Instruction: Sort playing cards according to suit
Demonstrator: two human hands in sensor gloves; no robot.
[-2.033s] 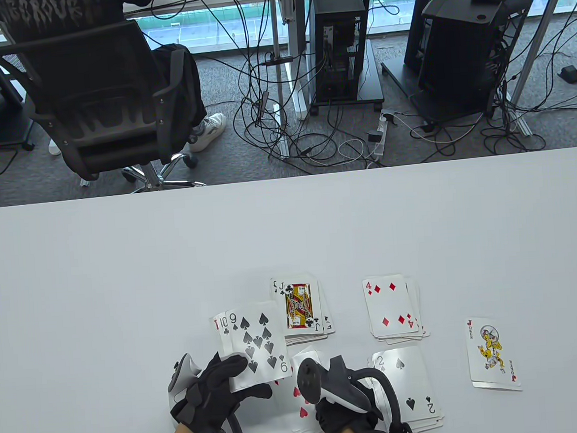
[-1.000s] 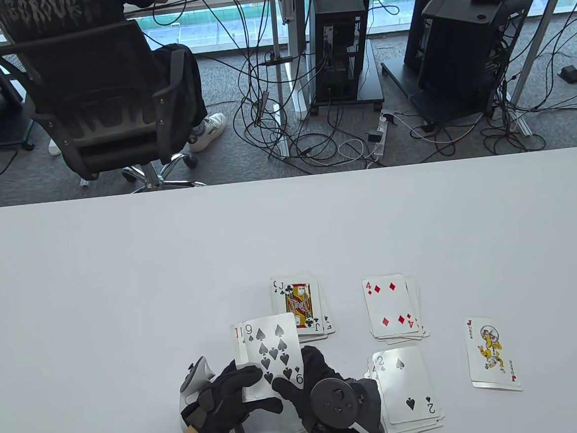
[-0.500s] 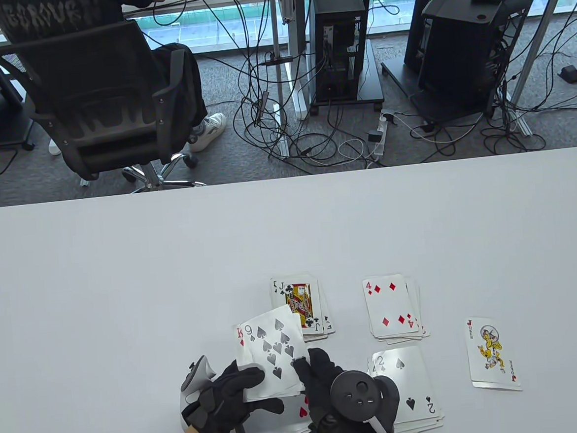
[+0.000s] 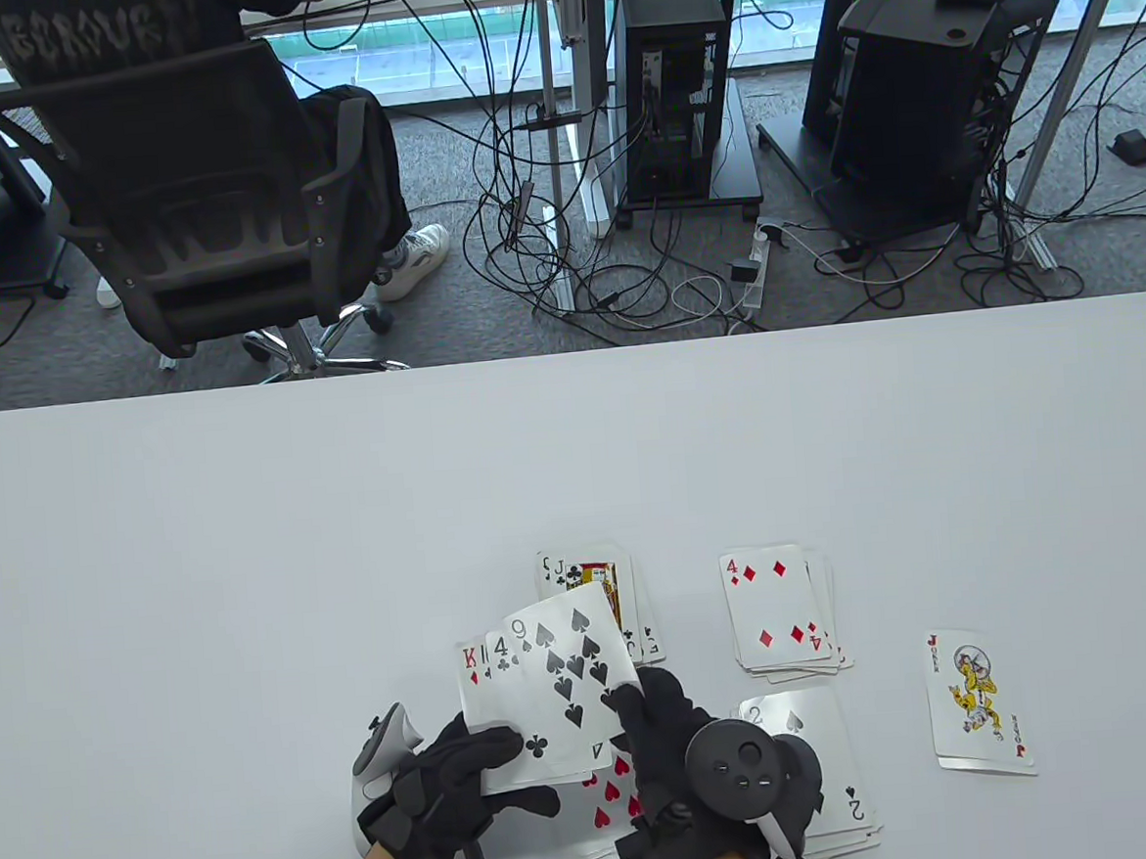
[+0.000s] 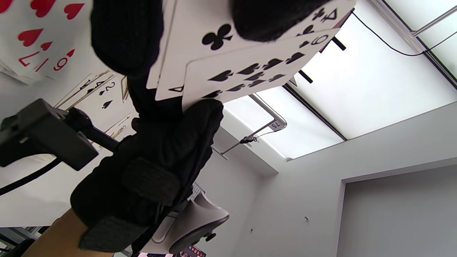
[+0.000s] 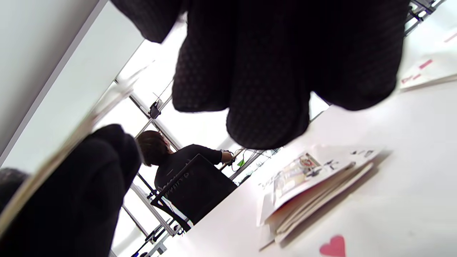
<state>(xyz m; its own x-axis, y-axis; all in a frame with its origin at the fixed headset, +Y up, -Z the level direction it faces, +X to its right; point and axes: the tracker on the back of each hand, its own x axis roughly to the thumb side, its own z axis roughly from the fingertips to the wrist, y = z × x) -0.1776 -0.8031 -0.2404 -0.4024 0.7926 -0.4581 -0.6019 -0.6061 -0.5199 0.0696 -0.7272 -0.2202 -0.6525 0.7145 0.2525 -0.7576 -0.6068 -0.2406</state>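
Cards fanned in left hand [image 4: 460, 781], gripped at the lower edge, faces up so suits read at a glance: king of a red suit, four of clubs [image 4: 503, 662], nine of spades [image 4: 568, 667] foremost. Right hand [image 4: 674, 746] pinching the nine's lower right corner, likely peeling it free for the spade pile [image 4: 813, 776] topped by a two, just to the right. Sorted face-up piles spread apart on the white table [image 4: 249, 570]: clubs under a jack [image 4: 595, 600], diamonds under a four [image 4: 777, 611], hearts [image 4: 605, 810] beneath the hands, joker [image 4: 980, 702] set aside far right.
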